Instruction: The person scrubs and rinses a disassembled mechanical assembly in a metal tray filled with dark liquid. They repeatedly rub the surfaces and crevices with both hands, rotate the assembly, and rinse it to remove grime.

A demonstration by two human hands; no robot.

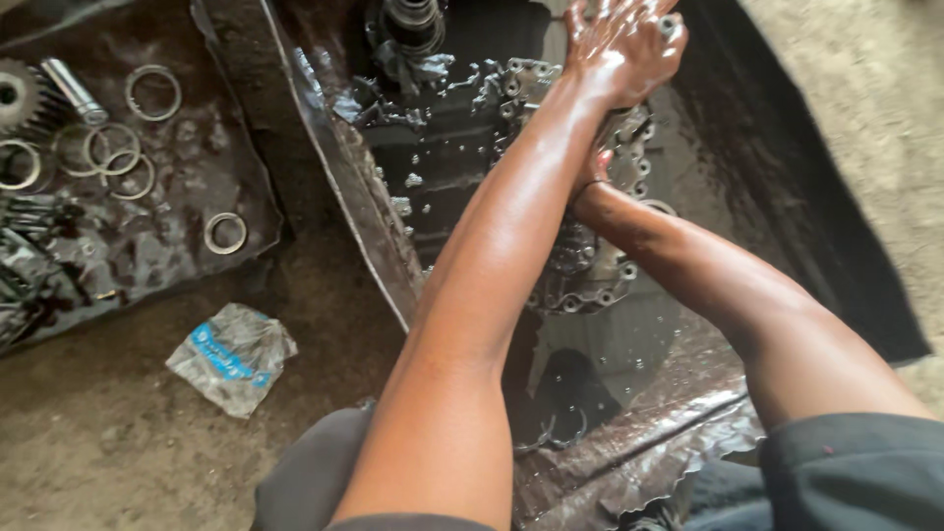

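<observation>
Resting flat on the far edge of a metal gear housing (580, 265), the left hand (619, 49) lies wet and oily, its fingers (661, 22) spread open over the casting rather than curled round it. The left forearm runs across the middle of the view and hides most of the right hand (593, 169). Only a sliver of the right hand shows, pressed against the housing just below the left wrist; whether its fingers are open or closed cannot be told.

The housing sits in a shallow tray (344, 177) of dark, oily liquid, with small bubbles on the surface. Its rim carries a row of bolt holes, visible both along the top edge and along the lower edge near the right forearm. A dark shaft part (413, 25) stands in the liquid at the top of the tray, just beside the housing.

To the left, well apart from the hands, a dark oily sheet (187, 246) on the ground holds loose parts: several metal rings (152, 93), one separate ring (225, 233) near the sheet's lower edge, a toothed gear (15, 98) at the far left, and a short steel pin (74, 90) beside it. A crumpled plastic wrapper (233, 356) with blue print lies on the dirt floor (88, 442) below the sheet.
</observation>
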